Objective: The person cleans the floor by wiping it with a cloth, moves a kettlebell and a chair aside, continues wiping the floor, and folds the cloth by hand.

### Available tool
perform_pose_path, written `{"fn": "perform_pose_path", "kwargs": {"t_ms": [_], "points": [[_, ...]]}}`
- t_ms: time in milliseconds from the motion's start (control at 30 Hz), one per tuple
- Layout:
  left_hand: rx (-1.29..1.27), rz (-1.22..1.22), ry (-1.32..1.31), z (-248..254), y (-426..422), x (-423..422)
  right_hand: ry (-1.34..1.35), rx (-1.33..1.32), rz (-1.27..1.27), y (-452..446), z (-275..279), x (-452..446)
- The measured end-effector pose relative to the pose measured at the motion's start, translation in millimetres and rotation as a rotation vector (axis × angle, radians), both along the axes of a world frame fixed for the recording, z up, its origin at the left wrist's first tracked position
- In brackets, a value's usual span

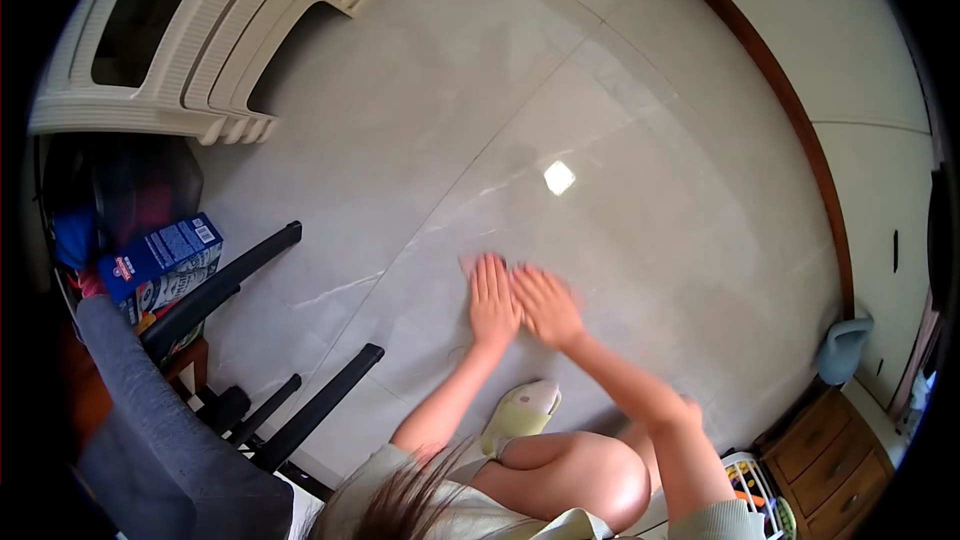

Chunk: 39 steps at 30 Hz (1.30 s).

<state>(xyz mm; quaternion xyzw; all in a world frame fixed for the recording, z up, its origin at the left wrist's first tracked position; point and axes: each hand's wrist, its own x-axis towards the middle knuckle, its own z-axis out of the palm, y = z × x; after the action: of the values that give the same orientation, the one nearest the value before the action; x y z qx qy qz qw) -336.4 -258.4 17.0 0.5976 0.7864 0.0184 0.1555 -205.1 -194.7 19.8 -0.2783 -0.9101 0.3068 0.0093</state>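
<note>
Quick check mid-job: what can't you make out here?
Anything under the left hand and right hand: head view, covered by the hands themselves.
Hands' outer edges: head view, blurred.
Blue box's fine print: head view, too small.
Upper end of the plastic stack: head view, cut off at the picture's dark edge.

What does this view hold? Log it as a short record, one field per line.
left hand: back up, fingers extended
right hand: angled beside the left, fingers extended, slightly blurred
held items: none visible
surface below: pale tiled floor; contact unclear
footwear: light green slipper
image left: stacked cream plastic seats, blue box
image right: wooden drawers
</note>
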Motion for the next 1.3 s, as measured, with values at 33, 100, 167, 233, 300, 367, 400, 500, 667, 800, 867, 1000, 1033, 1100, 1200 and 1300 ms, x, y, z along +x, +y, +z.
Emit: {"fn": "perform_pose_path", "kwargs": {"t_ms": [33,100,167,233,300,367,400,500,667,800,867,1000,1033,1100,1200,1300], "points": [[-0.003,0.008,-0.035,-2.8,-14.2,7.3,-0.036,0.022,0.055,-10.4,0.2,9.0],[0.022,0.001,-0.069,-4.7,-9.1,7.2,-0.085,-0.060,0.032,-7.3,4.2,11.5],[0.028,-0.045,-0.073,-4.9,-3.0,1.2,-0.082,-0.080,-0.002,-0.9,-5.6,10.7],[0.091,-0.089,-0.082,-4.5,38.8,-15.0,-0.071,0.011,-0.108,34.9,-3.3,-1.9],[0.191,-0.128,-0.067,-11.7,92.9,-36.8,-0.053,0.150,-0.168,80.7,-6.0,-22.4],[0.301,-0.177,0.028,-18.6,145.3,-64.6,-0.051,0.261,-0.215,120.0,-4.9,-52.4],[0.340,-0.178,0.046,-17.6,168.8,-81.3,-0.047,0.284,-0.238,135.2,-7.6,-68.6],[0.371,-0.147,0.155,-23.0,208.6,-135.6,-0.032,0.337,-0.287,166.2,-17.1,-131.1],[0.240,0.225,0.280,-32.0,177.4,-214.8,-0.017,0.375,-0.071,177.3,-24.6,-229.7],[0.136,0.358,0.305,-19.3,147.8,-221.5,0.046,0.360,0.022,149.2,-23.0,-252.7],[0.087,0.466,0.263,-17.7,112.3,-198.8,0.092,0.332,0.118,127.8,-19.8,-241.5],[0.066,0.558,0.115,-7.8,28.3,-125.0,0.097,0.110,0.403,75.2,-3.7,-182.2],[0.077,0.553,0.089,-8.3,8.8,-107.3,0.047,0.065,0.460,60.7,0.8,-165.0],[-0.005,0.517,0.070,-1.9,-19.4,-79.4,0.068,-0.026,0.479,37.3,0.8,-134.9],[-0.010,0.441,0.040,1.4,-13.8,-88.8,0.031,-0.041,0.439,36.2,-3.9,-133.8],[0.064,0.321,0.091,-4.0,12.1,-143.8,0.006,0.086,0.288,49.8,-5.2,-170.1]]}}
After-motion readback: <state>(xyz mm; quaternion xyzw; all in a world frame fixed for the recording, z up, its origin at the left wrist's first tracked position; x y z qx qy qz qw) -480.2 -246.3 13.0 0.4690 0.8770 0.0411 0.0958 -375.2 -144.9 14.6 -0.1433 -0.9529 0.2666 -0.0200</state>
